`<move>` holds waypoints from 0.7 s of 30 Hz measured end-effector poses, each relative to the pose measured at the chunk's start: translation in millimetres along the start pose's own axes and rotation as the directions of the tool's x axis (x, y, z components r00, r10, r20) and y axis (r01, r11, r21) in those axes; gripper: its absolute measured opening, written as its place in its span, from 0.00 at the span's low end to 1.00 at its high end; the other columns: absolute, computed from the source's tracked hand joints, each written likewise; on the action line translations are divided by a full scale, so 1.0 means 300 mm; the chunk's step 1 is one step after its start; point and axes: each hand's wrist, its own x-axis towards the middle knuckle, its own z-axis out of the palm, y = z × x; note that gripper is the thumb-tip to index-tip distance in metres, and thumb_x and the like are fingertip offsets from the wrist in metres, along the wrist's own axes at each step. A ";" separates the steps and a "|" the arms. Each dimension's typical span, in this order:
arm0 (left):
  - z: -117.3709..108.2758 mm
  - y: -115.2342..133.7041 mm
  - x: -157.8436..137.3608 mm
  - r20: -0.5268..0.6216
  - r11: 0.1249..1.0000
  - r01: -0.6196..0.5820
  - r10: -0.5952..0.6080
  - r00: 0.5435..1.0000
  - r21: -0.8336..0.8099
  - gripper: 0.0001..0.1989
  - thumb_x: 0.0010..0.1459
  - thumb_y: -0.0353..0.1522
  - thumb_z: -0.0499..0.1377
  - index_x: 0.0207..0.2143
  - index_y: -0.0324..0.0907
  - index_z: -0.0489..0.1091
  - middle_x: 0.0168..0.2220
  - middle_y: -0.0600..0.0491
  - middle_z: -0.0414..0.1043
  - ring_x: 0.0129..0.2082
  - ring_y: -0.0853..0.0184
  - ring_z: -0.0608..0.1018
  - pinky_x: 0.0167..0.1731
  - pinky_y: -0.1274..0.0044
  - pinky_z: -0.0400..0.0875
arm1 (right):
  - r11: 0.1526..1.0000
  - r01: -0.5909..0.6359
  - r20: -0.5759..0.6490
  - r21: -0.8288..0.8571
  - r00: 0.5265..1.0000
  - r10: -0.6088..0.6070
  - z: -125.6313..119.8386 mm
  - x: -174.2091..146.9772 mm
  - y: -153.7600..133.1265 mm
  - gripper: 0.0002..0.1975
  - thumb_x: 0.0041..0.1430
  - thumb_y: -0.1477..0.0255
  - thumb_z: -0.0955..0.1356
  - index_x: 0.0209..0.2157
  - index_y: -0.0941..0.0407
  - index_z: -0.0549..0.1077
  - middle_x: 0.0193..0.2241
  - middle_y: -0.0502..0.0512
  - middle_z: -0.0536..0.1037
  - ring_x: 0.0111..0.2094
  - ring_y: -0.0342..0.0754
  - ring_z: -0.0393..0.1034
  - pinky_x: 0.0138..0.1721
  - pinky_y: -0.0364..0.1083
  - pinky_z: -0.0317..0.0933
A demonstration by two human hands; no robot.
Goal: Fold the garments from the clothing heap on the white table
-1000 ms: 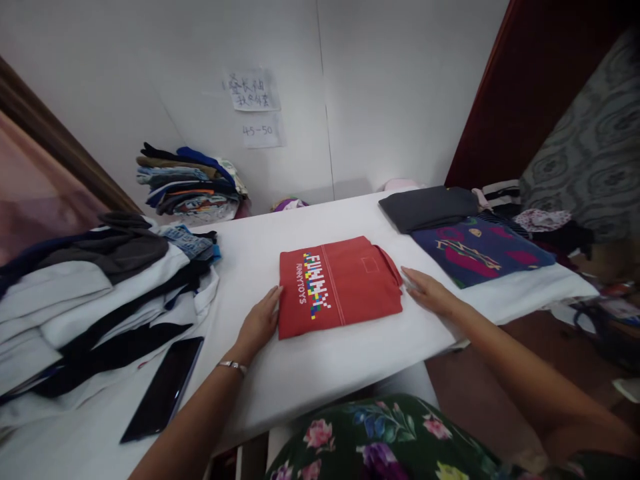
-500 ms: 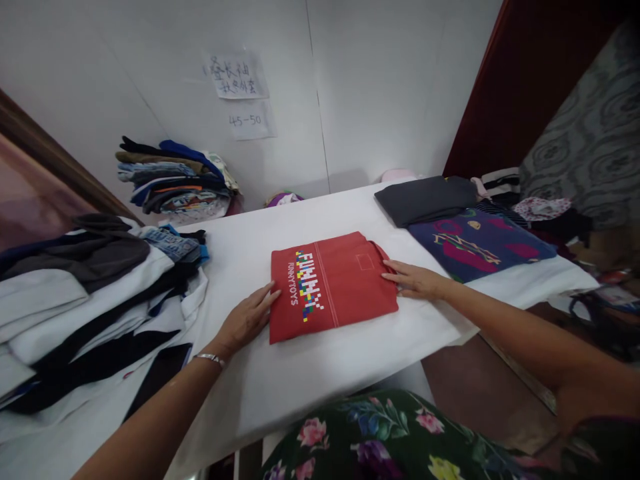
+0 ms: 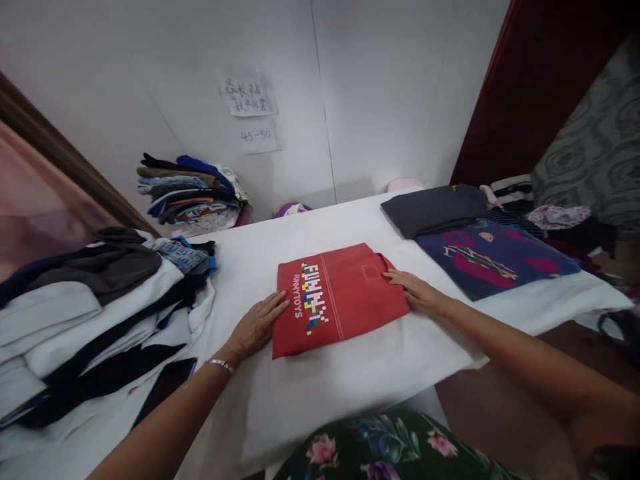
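A red folded long-sleeved top (image 3: 353, 293) lies flat on the white-covered table (image 3: 320, 393), with pixel-style letters and "FUNNYTOYS" printed on its left part. My left hand (image 3: 257, 325) rests at the top's left edge, fingers stretched out and their tips on the fabric. At the right edge, my right hand (image 3: 417, 292) lies with extended fingers on the cloth near the collar. Neither hand visibly grips the top. The underside of both hands is hidden.
A heap of dark and white clothes (image 3: 95, 300) covers the left side. Behind it rises a folded stack (image 3: 193, 193). To the right lie a dark grey folded garment (image 3: 440, 210) and a navy patterned one (image 3: 500, 257). Handwritten paper signs (image 3: 251, 95) hang on the wall.
The view has shifted slightly, so everything sits a little lower and to the right. Both hands stay at the same edges of the red top, which looks nearly unchanged.
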 end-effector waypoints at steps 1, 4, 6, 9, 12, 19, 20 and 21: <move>0.001 -0.002 -0.001 -0.016 1.000 0.002 -0.002 1.000 -0.020 0.29 0.60 0.30 0.52 0.64 0.45 0.58 0.65 0.43 0.56 0.64 0.55 0.62 0.59 0.62 0.64 | 0.999 -0.020 -0.021 0.043 1.000 0.021 -0.002 0.009 -0.005 0.20 0.68 0.58 0.58 0.56 0.50 0.67 0.59 0.61 0.67 0.63 0.53 0.56 0.61 0.58 0.54; -0.006 -0.001 0.010 -0.059 0.988 0.050 -0.059 0.997 -0.143 0.28 0.61 0.33 0.53 0.63 0.44 0.60 0.65 0.44 0.58 0.64 0.57 0.62 0.61 0.63 0.62 | 0.977 -0.141 -0.048 0.163 0.987 0.151 -0.015 0.049 -0.026 0.24 0.66 0.53 0.59 0.52 0.52 0.71 0.56 0.61 0.71 0.61 0.55 0.61 0.61 0.58 0.56; -0.028 0.004 0.034 -0.094 0.960 0.105 -0.133 0.987 -0.258 0.26 0.61 0.36 0.53 0.61 0.44 0.62 0.64 0.44 0.59 0.65 0.57 0.61 0.62 0.63 0.59 | 0.940 -0.249 -0.042 0.234 0.963 0.265 -0.036 0.092 -0.045 0.24 0.63 0.51 0.61 0.49 0.53 0.73 0.52 0.60 0.75 0.56 0.56 0.66 0.58 0.56 0.59; -0.095 0.011 0.099 -0.168 0.886 0.159 -0.253 0.953 -0.435 0.26 0.60 0.44 0.53 0.57 0.41 0.67 0.62 0.43 0.63 0.65 0.56 0.60 0.63 0.62 0.56 | 0.873 -0.360 -0.070 0.330 0.913 0.403 -0.100 0.188 -0.078 0.23 0.57 0.51 0.66 0.42 0.55 0.76 0.40 0.56 0.80 0.45 0.55 0.73 0.49 0.53 0.67; -0.208 0.024 0.188 -0.210 0.756 0.260 -0.463 0.861 -0.600 0.28 0.56 0.50 0.54 0.49 0.38 0.72 0.54 0.43 0.72 0.59 0.52 0.68 0.60 0.63 0.61 | 0.808 -0.353 -0.165 0.472 0.865 0.474 -0.201 0.313 -0.114 0.21 0.51 0.52 0.71 0.36 0.56 0.76 0.30 0.52 0.79 0.37 0.53 0.74 0.39 0.49 0.70; -0.404 0.107 0.326 -0.044 0.189 0.150 -0.750 0.660 -0.970 0.21 0.55 0.43 0.60 0.45 0.37 0.73 0.40 0.47 0.79 0.42 0.59 0.79 0.47 0.70 0.74 | 0.447 -0.484 0.020 0.752 0.695 0.719 -0.365 0.536 -0.141 0.03 0.51 0.73 0.69 0.27 0.58 0.73 0.25 0.55 0.79 0.29 0.50 0.75 0.35 0.47 0.71; -0.390 0.118 0.328 0.064 0.063 0.179 -0.779 0.623 -0.982 0.19 0.56 0.41 0.59 0.43 0.37 0.74 0.38 0.47 0.79 0.40 0.60 0.80 0.44 0.70 0.75 | 0.375 -0.572 0.100 0.730 0.631 0.769 -0.351 0.542 -0.128 0.03 0.51 0.75 0.68 0.26 0.59 0.73 0.24 0.56 0.79 0.29 0.50 0.75 0.35 0.48 0.71; -0.364 0.127 0.326 0.192 -0.074 0.221 -0.793 0.578 -0.973 0.17 0.56 0.40 0.58 0.42 0.36 0.74 0.35 0.47 0.80 0.37 0.60 0.80 0.41 0.70 0.76 | 0.318 -0.652 0.162 0.688 0.565 0.809 -0.326 0.542 -0.111 0.04 0.52 0.75 0.67 0.25 0.59 0.72 0.24 0.58 0.79 0.28 0.51 0.75 0.35 0.48 0.72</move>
